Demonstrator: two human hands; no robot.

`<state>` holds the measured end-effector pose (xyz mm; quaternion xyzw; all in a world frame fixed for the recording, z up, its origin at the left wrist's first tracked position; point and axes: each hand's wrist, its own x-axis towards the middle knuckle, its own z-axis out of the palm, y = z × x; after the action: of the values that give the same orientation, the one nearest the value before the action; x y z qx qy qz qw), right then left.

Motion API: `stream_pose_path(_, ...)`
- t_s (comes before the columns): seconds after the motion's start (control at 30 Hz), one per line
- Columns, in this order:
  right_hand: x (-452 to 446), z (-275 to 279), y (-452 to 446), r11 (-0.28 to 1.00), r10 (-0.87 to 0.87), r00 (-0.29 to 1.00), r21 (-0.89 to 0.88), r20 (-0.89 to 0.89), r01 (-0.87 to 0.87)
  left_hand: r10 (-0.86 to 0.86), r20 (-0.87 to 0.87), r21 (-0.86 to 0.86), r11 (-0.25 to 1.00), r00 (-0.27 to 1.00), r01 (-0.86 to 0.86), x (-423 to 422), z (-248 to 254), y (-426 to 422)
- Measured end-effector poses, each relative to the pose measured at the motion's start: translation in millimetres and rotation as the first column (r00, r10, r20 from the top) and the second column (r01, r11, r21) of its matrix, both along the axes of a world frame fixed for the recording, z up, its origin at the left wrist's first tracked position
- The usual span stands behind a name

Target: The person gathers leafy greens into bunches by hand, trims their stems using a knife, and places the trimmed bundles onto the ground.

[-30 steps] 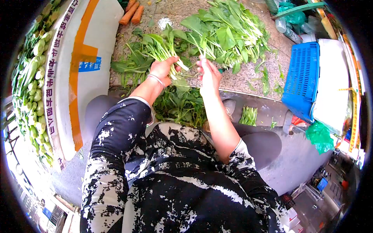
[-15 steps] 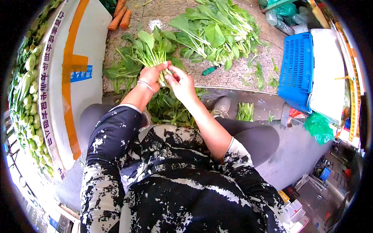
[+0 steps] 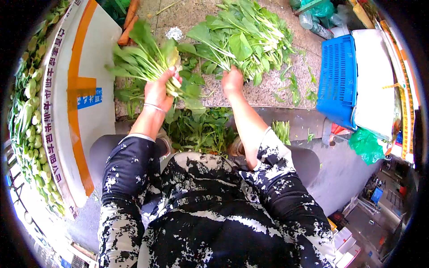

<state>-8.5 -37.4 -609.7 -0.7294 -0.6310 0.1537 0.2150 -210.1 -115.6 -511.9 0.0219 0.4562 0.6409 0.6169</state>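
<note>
A person in a black-and-white patterned top works over leafy greens at a stone counter (image 3: 264,95), seen from above—clock directions are read from the middle of the view. The left hand (image 3: 158,93), a pale band at its wrist, is closed around a bunch of greens (image 3: 142,62) between ten and eleven o'clock, leaves fanning up and away and stem ends showing beside the fingers. The right hand (image 3: 233,81), palm down, reaches the near edge of a large pile of greens (image 3: 254,38) between twelve and one o'clock; its fingertips are hidden, and whether it grips a stem cannot be told.

Carrots (image 3: 128,30) lie at eleven o'clock, with a crumpled silvery-white item (image 3: 174,33) nearer the pile. Loose leaves (image 3: 293,87) are scattered to the pile's right. A white box (image 3: 102,53) with orange tape stands at ten o'clock, stalked vegetables (image 3: 35,116) beyond it at nine. At two o'clock a blue basket (image 3: 336,80) sits tilted in view, a green plastic bag (image 3: 366,146) just below it. Under the counter's near edge—more leafy greens (image 3: 203,129) between the person's feet, and a small bundle of stems (image 3: 281,131) near three o'clock.
</note>
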Motion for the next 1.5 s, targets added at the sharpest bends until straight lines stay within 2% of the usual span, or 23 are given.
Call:
stream_pose_path(0.1, 3.2, -6.7, 3.9, 0.986, 0.073, 0.997, -0.154, 0.007, -0.071, 0.003, 0.03, -0.108, 0.994, 1.0, 0.0, -2.0, -8.8, -0.8)
stream_pose_path(0.17, -1.4, -12.3, -3.6, 0.971, -0.004, 0.909, -0.22, -0.416, -0.097, -0.094, 0.053, -0.1, 0.99, 0.994, 0.099, -4.5, -19.2, -2.7)
stream_pose_path(0.2, -2.9, -25.0, -10.4, 0.933, -0.084, 0.805, -0.33, -0.587, -0.143, -0.144, 0.011, -0.161, 0.976, 0.989, 0.144, -2.7, -16.7, -5.6)
stream_pose_path(0.23, -14.1, 9.3, -22.6, 0.832, -0.294, 0.663, -0.526, -0.689, -0.178, -0.144, 0.014, -0.163, 0.976, 0.989, 0.145, -0.5, -18.9, -7.4)
stream_pose_path(0.27, -18.2, 31.0, -37.6, 0.772, -0.383, 0.45, -0.547, -0.807, -0.324, -0.203, 0.009, -0.208, 0.957, 0.979, 0.201, 1.6, -22.9, -9.4)
stream_pose_path(0.33, -23.0, 50.3, -61.1, 0.685, -0.438, 0.163, -0.445, -0.884, -0.576, -0.297, -0.004, -0.288, 0.915, 0.955, 0.283, 6.1, -24.1, -12.9)
stream_pose_path(0.5, -34.1, 74.4, -79.2, 0.558, -0.39, 0.193, -0.397, -0.901, -0.728, -0.415, 0.049, -0.266, 0.871, 0.908, 0.412, 10.1, -27.0, -21.8)
stream_pose_path(0.57, -30.4, 83.2, -67.1, 0.363, -0.314, 0.373, -0.474, -0.873, -0.803, -0.448, 0.002, -0.278, 0.859, 0.894, 0.431, 4.7, -24.5, -20.1)
stream_pose_path(0.6, -29.5, 96.6, -57.9, 0.417, -0.225, 0.53, -0.573, -0.817, -0.706, -0.391, 0.054, -0.261, 0.882, 0.919, 0.391, 3.9, -24.8, -17.4)
stream_pose_path(0.63, -28.8, 89.5, -45.3, 0.575, -0.058, 0.621, -0.535, -0.782, -0.62, -0.387, 0.051, -0.262, 0.884, 0.92, 0.387, 3.6, -19.4, -14.4)
stream_pose_path(0.67, -26.9, 59.6, -30.8, 0.817, 0.053, 0.717, -0.383, -0.695, -0.432, -0.317, 0.066, -0.256, 0.911, 0.946, 0.323, 3.6, -14.0, -12.1)
stream_pose_path(0.7, -19.7, 37.6, -14.5, 0.956, 0.232, 0.792, -0.017, -0.564, -0.292, -0.246, 0.082, -0.252, 0.932, 0.966, 0.259, 4.4, -9.2, -11.1)
stream_pose_path(0.73, -11.4, 37.9, 4.0, 0.974, 0.228, 0.938, 0.065, -0.263, -0.218, -0.231, 0.097, -0.234, 0.94, 0.968, 0.247, 3.9, -8.0, -10.3)
stream_pose_path(0.77, -4.6, 30.1, 18.1, 0.977, 0.169, 0.982, 0.115, 0.081, -0.177, -0.228, 0.092, -0.237, 0.941, 0.969, 0.243, 3.2, -8.6, -8.9)
stream_pose_path(0.83, 7.6, 21.8, 39.1, 0.993, 0.103, 0.98, 0.043, 0.172, -0.112, -0.229, 0.094, -0.15, 0.959, 0.969, 0.241, 2.4, -7.9, -10.0)
stream_pose_path(0.87, 14.1, 17.3, 45.6, 0.98, 0.118, 0.962, 0.128, 0.245, -0.153, -0.201, 0.109, -0.168, 0.962, 0.974, 0.217, 3.7, -6.6, -9.9)
stream_pose_path(0.9, 15.2, 22.2, 49.1, 0.99, 0.111, 0.955, 0.059, 0.274, -0.132, -0.202, 0.107, -0.157, 0.963, 0.973, 0.218, 2.7, -7.5, -10.2)
stream_pose_path(1.1, 6.0, 44.5, 43.8, 0.975, 0.107, 0.956, 0.158, 0.275, -0.155, -0.16, 0.126, -0.149, 0.973, 0.979, 0.178, 0.5, -12.6, -10.7)
stream_pose_path(1.23, -18.3, 55.3, 13.2, 0.996, 0.092, 0.959, 0.004, -0.269, -0.094, -0.171, 0.053, -0.216, 0.96, 0.984, 0.178, 3.9, -15.0, -11.0)
stream_pose_path(1.3, -28.1, 35.8, 1.6, 0.994, 0.102, 0.803, 0.035, -0.587, -0.101, -0.176, 0.025, -0.246, 0.953, 0.984, 0.177, 6.0, -18.1, -11.2)
stream_pose_path(1.37, -46.2, 82.3, -28.4, 0.925, -0.227, 0.465, -0.339, -0.855, -0.172, -0.212, 0.024, -0.269, 0.94, 0.977, 0.21, 8.7, -18.1, -12.8)
stream_pose_path(1.43, -62.5, 81.8, -53.2, 0.888, -0.276, 0.41, -0.394, -0.869, -0.236, -0.246, 0.025, -0.293, 0.925, 0.969, 0.243, 11.3, -20.2, -13.8)
stream_pose_path(1.5, -74.2, 71.9, -77.0, 0.908, -0.066, 0.546, -0.277, -0.835, -0.314, -0.296, 0.033, -0.317, 0.903, 0.955, 0.291, 13.0, -24.8, -15.9)
